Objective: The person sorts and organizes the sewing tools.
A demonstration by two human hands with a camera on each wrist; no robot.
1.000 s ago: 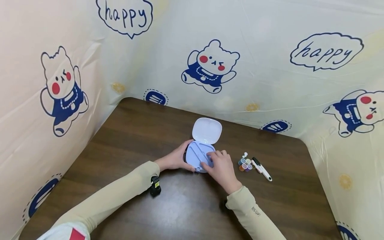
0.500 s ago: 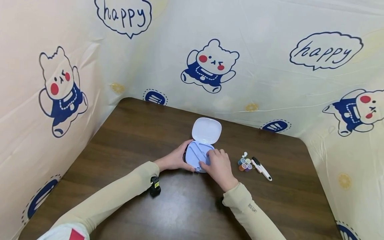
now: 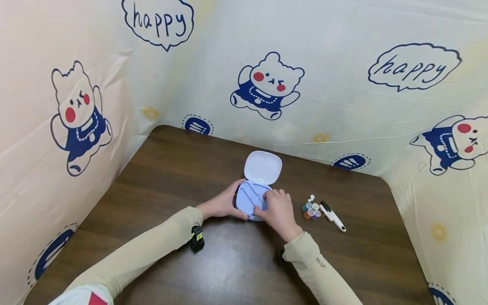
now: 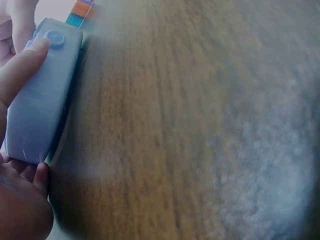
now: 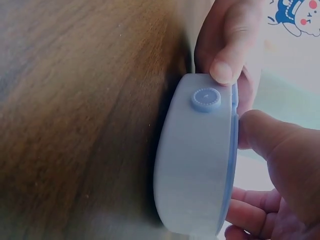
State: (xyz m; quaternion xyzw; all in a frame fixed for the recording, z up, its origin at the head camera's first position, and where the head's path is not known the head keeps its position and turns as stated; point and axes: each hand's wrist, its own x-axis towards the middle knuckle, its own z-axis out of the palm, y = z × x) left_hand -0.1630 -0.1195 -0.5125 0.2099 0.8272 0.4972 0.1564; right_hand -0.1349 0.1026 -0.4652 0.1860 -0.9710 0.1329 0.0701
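A small pale blue case (image 3: 254, 218) stands on the table with its white lid (image 3: 263, 166) raised at the back. Inside lies a light blue tray (image 3: 244, 201) with raised ridges and grooves. My left hand (image 3: 224, 203) grips the left side of the case, its thumb near the round front button (image 4: 55, 39). Bent over the tray's right part, my right hand (image 3: 280, 212) pinches at it with thumb and fingers. The right wrist view shows that thumb (image 5: 255, 130) against the tray edge, beside the case front (image 5: 192, 165); the palm side of the grip is partly hidden.
To the right of the case stand several small colored pots (image 3: 311, 210) with pale caps. A white and black pen-like tool (image 3: 333, 216) lies beside them. Printed fabric (image 3: 213, 76) hangs around the back and sides of the dark wooden table (image 3: 171, 165).
My right hand and forearm have shifted slightly left over the tray. The left hand keeps its grip on the case; pots and pen-like tool stay put.
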